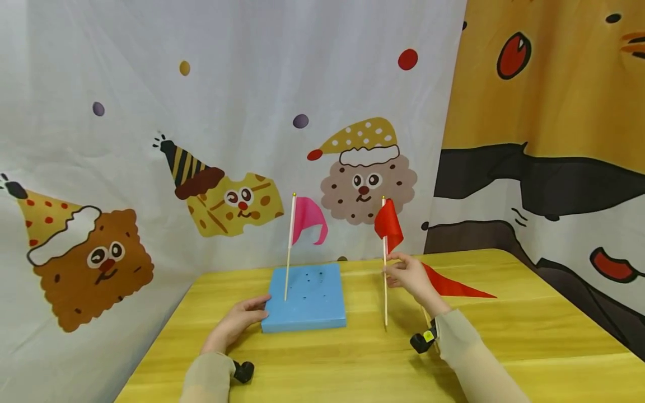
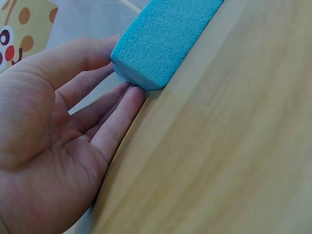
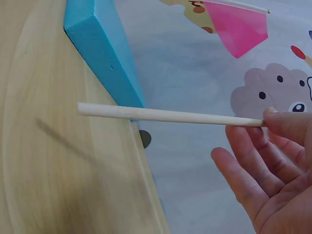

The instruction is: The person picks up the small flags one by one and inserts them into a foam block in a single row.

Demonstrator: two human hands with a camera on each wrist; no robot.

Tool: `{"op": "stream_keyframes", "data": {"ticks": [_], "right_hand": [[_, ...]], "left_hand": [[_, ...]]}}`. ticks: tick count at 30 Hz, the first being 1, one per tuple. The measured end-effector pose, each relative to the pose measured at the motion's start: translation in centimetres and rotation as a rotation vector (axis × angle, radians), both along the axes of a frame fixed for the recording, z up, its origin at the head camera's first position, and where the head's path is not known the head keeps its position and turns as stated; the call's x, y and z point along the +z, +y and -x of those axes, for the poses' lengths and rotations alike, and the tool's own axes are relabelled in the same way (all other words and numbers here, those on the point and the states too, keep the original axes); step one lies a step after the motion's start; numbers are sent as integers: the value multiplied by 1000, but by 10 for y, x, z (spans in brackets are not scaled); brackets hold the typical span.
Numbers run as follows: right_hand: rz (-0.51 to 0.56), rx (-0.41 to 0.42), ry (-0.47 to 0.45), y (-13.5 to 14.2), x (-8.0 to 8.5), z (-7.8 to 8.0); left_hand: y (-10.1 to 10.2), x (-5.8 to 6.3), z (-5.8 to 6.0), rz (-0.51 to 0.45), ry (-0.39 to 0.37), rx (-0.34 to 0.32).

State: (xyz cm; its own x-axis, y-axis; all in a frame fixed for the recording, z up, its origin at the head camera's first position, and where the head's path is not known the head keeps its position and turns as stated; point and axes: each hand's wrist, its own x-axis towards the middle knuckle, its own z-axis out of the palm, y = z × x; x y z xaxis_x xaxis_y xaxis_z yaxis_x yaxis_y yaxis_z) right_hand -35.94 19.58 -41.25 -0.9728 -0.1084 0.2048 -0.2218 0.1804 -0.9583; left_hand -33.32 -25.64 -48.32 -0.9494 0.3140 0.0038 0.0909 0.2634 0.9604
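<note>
A blue foam block (image 1: 322,310) with several small holes in its top lies on the table. Upright in it, toward its left side, stands a pink flag (image 1: 308,219) on a pale stick. The fingertips of my left hand (image 1: 237,323) touch the block's left edge, the fingers mostly extended, as the left wrist view shows. Right of the block, my right hand (image 1: 410,277) pinches the stick of a red flag (image 1: 388,224) between thumb and fingertips. This stick is nearly vertical, and its bare lower end (image 3: 102,110) points down over the table.
A second, triangular red flag (image 1: 453,282) appears beyond my right forearm, which partly hides its stick. The wooden table (image 1: 312,364) ends at a cloth backdrop (image 1: 242,84) printed with cartoon snacks. A dark camera sits on each wrist.
</note>
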Motion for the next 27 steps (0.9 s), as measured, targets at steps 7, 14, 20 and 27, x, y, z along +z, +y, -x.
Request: {"op": "stream_keyframes", "data": {"ticks": [7, 14, 20, 27], "right_hand": [[25, 26, 34, -19, 11, -1], [23, 30, 144, -39, 17, 11], [45, 51, 201, -59, 28, 13], [110, 46, 259, -82, 29, 16]], "left_hand": [[0, 3, -3, 10, 16, 9], [1, 4, -3, 1, 30, -23], [1, 3, -3, 5, 31, -28], [1, 4, -3, 4, 29, -13]]}}
